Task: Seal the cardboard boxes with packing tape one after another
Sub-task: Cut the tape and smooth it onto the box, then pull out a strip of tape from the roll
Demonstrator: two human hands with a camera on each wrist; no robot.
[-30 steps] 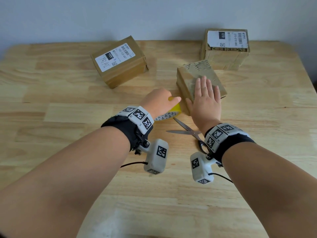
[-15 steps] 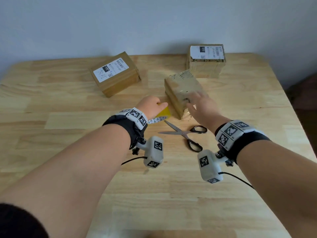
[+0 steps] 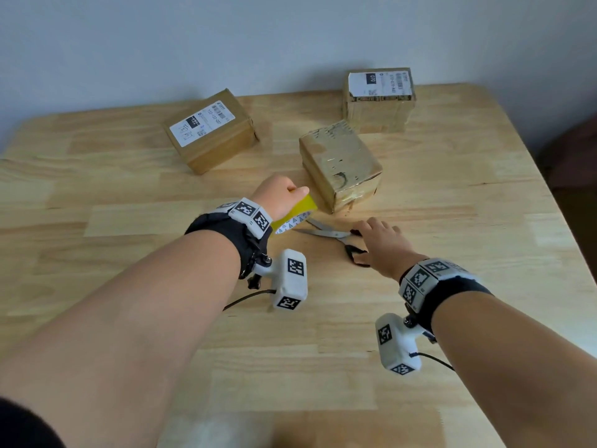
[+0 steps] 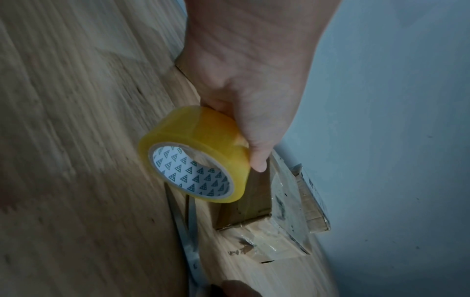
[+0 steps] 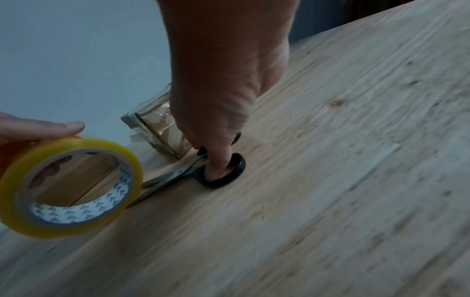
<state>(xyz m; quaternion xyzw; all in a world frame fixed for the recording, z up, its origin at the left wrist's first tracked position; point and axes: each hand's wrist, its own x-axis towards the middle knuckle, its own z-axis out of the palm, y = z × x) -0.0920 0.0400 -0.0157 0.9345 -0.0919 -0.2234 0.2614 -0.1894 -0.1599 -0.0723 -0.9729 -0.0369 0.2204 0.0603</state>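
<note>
Our left hand (image 3: pixel 280 198) holds the yellow roll of sticky tape (image 4: pixel 195 154) in its grip, just beside the shiny brown cardboard box (image 3: pixel 340 163). Our right hand (image 3: pixel 384 245) pokes a finger into the black-handled metal scissors (image 5: pixel 203 170) on the wooden bench (image 3: pixel 129 195). Lifted by one finger, they could slip and fall.
</note>
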